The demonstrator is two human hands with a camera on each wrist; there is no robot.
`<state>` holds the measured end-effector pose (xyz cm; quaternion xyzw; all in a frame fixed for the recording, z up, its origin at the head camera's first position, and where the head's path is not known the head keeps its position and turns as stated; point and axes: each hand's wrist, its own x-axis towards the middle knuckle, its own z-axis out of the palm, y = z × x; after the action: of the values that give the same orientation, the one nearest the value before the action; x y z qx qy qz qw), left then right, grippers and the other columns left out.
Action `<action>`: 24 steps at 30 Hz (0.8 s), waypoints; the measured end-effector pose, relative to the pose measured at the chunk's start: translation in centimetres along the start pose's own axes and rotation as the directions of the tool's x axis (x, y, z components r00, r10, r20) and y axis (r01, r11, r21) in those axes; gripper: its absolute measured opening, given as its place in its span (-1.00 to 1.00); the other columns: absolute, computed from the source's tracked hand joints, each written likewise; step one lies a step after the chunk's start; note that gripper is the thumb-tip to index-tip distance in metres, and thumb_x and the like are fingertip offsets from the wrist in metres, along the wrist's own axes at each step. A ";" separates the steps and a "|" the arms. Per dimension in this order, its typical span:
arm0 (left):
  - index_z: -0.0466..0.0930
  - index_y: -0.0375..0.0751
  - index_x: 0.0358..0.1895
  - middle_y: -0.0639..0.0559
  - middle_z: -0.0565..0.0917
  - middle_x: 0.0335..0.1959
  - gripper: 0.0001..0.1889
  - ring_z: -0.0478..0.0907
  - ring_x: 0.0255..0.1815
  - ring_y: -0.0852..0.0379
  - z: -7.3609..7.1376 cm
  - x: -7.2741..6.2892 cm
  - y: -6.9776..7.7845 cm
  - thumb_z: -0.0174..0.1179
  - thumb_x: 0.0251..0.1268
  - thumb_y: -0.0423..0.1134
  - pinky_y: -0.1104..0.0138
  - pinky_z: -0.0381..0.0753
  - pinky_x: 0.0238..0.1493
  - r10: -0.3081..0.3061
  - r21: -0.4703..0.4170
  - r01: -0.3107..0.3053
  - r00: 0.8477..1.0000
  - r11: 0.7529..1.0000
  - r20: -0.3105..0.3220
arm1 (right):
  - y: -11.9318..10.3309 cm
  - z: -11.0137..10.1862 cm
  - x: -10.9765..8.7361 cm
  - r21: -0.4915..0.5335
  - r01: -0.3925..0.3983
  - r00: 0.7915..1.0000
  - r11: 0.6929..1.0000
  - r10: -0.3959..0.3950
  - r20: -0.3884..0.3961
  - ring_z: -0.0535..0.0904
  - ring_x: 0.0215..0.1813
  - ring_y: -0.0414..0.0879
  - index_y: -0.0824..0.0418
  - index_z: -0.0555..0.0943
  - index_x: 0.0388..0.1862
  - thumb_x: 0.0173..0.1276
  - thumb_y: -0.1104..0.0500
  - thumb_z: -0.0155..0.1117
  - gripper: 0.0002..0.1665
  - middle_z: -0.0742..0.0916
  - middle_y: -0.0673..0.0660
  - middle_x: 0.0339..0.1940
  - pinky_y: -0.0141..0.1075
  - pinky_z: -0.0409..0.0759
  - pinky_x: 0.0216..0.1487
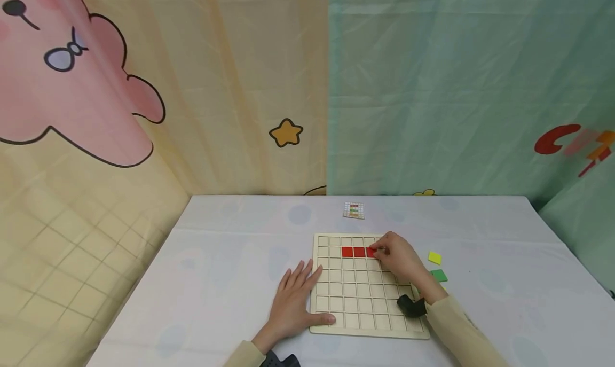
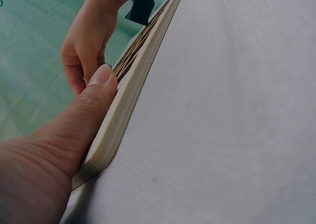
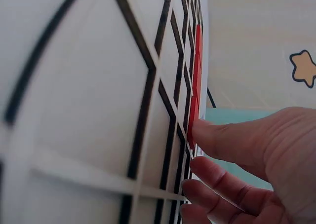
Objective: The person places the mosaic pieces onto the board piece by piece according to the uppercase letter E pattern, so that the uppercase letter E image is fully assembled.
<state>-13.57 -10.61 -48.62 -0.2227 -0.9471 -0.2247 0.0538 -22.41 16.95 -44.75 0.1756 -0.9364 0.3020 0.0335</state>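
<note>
A wooden grid board (image 1: pixel 351 290) lies on the table, its square cells divided by thin raised strips. Two red square tiles (image 1: pixel 353 252) sit side by side in its second row from the far edge. My right hand (image 1: pixel 402 260) is at a third red tile (image 1: pixel 369 252) just right of them, pinching it with bent fingers that partly cover it. The right wrist view has the thumb (image 3: pixel 217 135) against that red tile (image 3: pixel 193 120). Fingers spread, my left hand (image 1: pixel 293 308) rests along the board's left edge, the thumb (image 2: pixel 94 93) lying over its near left corner.
Loose yellow (image 1: pixel 434 257) and green (image 1: pixel 439 275) tiles lie to the right of the board, some partly behind the right forearm. A small pattern card (image 1: pixel 354 210) with a coloured grid lies beyond the board. Printed curtains hang behind the white-covered table (image 1: pixel 230 271).
</note>
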 end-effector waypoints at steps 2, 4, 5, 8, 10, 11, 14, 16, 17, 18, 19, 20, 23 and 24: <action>0.17 -0.16 0.45 -0.12 0.10 0.48 0.09 -0.06 0.48 -0.13 -0.1 0.0 0.0 0.16 -0.11 0.49 -0.02 -0.13 0.39 0.007 0.002 -0.007 1.000 1.000 -0.010 | 0.0 -0.1 -0.1 -0.048 0.027 1.000 0.999 -0.026 0.007 0.40 -0.37 -0.10 0.28 0.72 -0.13 0.24 0.31 0.33 -0.79 0.58 0.09 -0.28 -0.27 0.43 -0.39; 0.17 -0.16 0.45 -0.13 0.10 0.48 0.09 -0.06 0.47 -0.13 -0.1 0.0 0.0 0.15 -0.10 0.49 -0.03 -0.12 0.38 0.010 0.001 -0.010 1.000 1.000 -0.014 | 0.0 -0.2 -0.4 -0.094 0.065 0.998 0.993 -0.063 0.016 0.42 -0.31 -0.07 0.29 0.71 -0.10 0.25 0.31 0.32 -0.76 0.57 0.10 -0.25 -0.27 0.42 -0.40; 0.18 -0.17 0.45 -0.13 0.10 0.48 0.09 -0.06 0.47 -0.14 -0.1 0.0 0.0 0.15 -0.09 0.49 -0.03 -0.12 0.38 0.012 -0.001 -0.012 1.000 1.000 -0.016 | 0.0 -0.3 -0.5 -0.108 0.077 0.997 0.991 -0.075 0.019 0.42 -0.28 -0.05 0.29 0.71 -0.08 0.25 0.31 0.32 -0.75 0.57 0.11 -0.24 -0.28 0.42 -0.40; 0.17 -0.16 0.45 -0.13 0.09 0.48 0.09 -0.07 0.48 -0.13 -0.1 0.0 0.0 0.16 -0.09 0.49 -0.03 -0.13 0.38 0.006 -0.008 -0.006 1.000 1.000 -0.009 | 0.1 -0.5 -0.8 -0.147 0.136 0.991 0.980 -0.131 0.040 0.42 -0.21 0.01 0.30 0.68 -0.01 0.27 0.33 0.28 -0.70 0.55 0.14 -0.20 -0.27 0.40 -0.38; 0.17 -0.16 0.46 -0.13 0.09 0.48 0.09 -0.07 0.48 -0.13 -0.2 0.0 0.0 0.17 -0.09 0.48 -0.03 -0.13 0.39 0.000 -0.014 0.000 1.000 1.000 -0.005 | 0.2 -0.6 -1.1 -0.152 0.160 0.986 0.975 -0.152 0.062 0.40 -0.17 0.03 0.30 0.64 0.06 0.29 0.34 0.26 -0.66 0.54 0.15 -0.17 -0.26 0.38 -0.37; 0.17 -0.16 0.46 -0.12 0.09 0.48 0.09 -0.08 0.48 -0.12 -0.2 0.0 0.0 0.18 -0.10 0.48 -0.03 -0.13 0.39 -0.005 -0.014 0.005 1.000 1.000 -0.001 | 0.2 -0.7 -1.2 -0.152 0.167 0.985 0.974 -0.157 0.075 0.39 -0.16 0.03 0.29 0.63 0.09 0.29 0.33 0.25 -0.63 0.53 0.16 -0.14 -0.25 0.38 -0.35; 0.16 -0.14 0.46 -0.11 0.08 0.49 0.09 -0.09 0.49 -0.11 -0.2 0.0 0.0 0.18 -0.10 0.48 -0.02 -0.14 0.40 -0.018 -0.012 0.018 1.000 1.000 0.014 | 0.7 -0.8 -1.4 -0.123 0.189 0.978 0.974 -0.176 0.113 0.34 -0.14 0.00 0.28 0.57 0.17 0.32 0.31 0.23 -0.58 0.51 0.15 -0.09 -0.22 0.37 -0.28; 0.14 -0.13 0.47 -0.09 0.06 0.49 0.09 -0.11 0.49 -0.09 -0.2 0.0 0.1 0.18 -0.10 0.47 -0.01 -0.17 0.41 -0.027 -0.012 0.028 0.999 1.000 0.027 | 1.0 -1.1 -1.6 -0.069 0.191 0.976 0.979 -0.182 0.123 0.34 -0.13 0.00 0.29 0.54 0.20 0.34 0.31 0.21 -0.56 0.52 0.15 -0.07 -0.18 0.38 -0.22; 0.14 -0.13 0.47 -0.09 0.06 0.49 0.09 -0.11 0.49 -0.09 -0.2 0.0 0.1 0.18 -0.10 0.47 -0.01 -0.17 0.41 -0.026 -0.011 0.027 0.999 1.000 0.028 | 1.3 -1.3 -1.8 -0.043 0.185 0.976 0.982 -0.179 0.121 0.35 -0.12 0.00 0.30 0.53 0.21 0.35 0.30 0.20 -0.56 0.53 0.14 -0.07 -0.16 0.39 -0.20; 0.14 -0.13 0.47 -0.09 0.07 0.49 0.09 -0.11 0.49 -0.09 -0.2 0.0 0.1 0.18 -0.09 0.47 -0.01 -0.16 0.41 -0.022 -0.012 0.023 0.999 1.000 0.027 | 1.5 -1.6 -1.9 -0.016 0.184 0.977 0.983 -0.182 0.109 0.37 -0.13 0.00 0.33 0.53 0.20 0.35 0.31 0.20 -0.57 0.54 0.14 -0.09 -0.15 0.40 -0.20; 0.14 -0.13 0.47 -0.10 0.07 0.49 0.09 -0.11 0.49 -0.10 -0.1 0.0 0.1 0.18 -0.09 0.47 -0.01 -0.16 0.40 -0.020 -0.013 0.020 0.999 1.000 0.026 | 1.8 -1.8 -2.0 0.003 0.178 0.980 0.984 -0.177 0.092 0.39 -0.14 0.01 0.35 0.54 0.18 0.35 0.31 0.20 -0.59 0.56 0.15 -0.10 -0.12 0.41 -0.19; 0.15 -0.13 0.47 -0.10 0.07 0.49 0.08 -0.10 0.49 -0.10 -0.1 0.0 0.1 0.18 -0.09 0.47 -0.02 -0.16 0.40 -0.016 -0.014 0.017 1.000 1.000 0.023 | 2.1 -2.2 -2.2 0.017 0.164 0.984 0.986 -0.164 0.071 0.42 -0.12 0.04 0.37 0.54 0.16 0.34 0.32 0.22 -0.60 0.57 0.17 -0.10 -0.09 0.44 -0.18; 0.16 -0.15 0.46 -0.11 0.09 0.49 0.08 -0.08 0.48 -0.12 -0.1 0.0 0.1 0.18 -0.09 0.47 -0.03 -0.14 0.39 -0.004 -0.006 0.004 1.000 1.000 0.010 | 3.1 -3.1 -2.8 -0.008 0.081 0.997 0.997 -0.081 -0.002 0.48 -0.11 0.13 0.38 0.59 0.06 0.30 0.28 0.28 -0.63 0.59 0.24 -0.12 0.01 0.50 -0.15; 0.16 -0.15 0.46 -0.11 0.08 0.49 0.08 -0.08 0.48 -0.11 -0.1 0.0 0.1 0.18 -0.09 0.47 -0.03 -0.14 0.39 -0.003 -0.004 0.003 1.000 1.000 0.008 | 3.5 -3.4 -3.0 -0.024 0.044 0.999 0.999 -0.045 -0.024 0.48 -0.10 0.17 0.39 0.60 0.04 0.28 0.26 0.31 -0.63 0.58 0.27 -0.11 0.05 0.50 -0.13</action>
<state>-13.57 -10.56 -48.52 -0.2222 -0.9472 -0.2259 0.0491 -21.01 22.47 -44.36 0.1923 -0.9353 0.2921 0.0539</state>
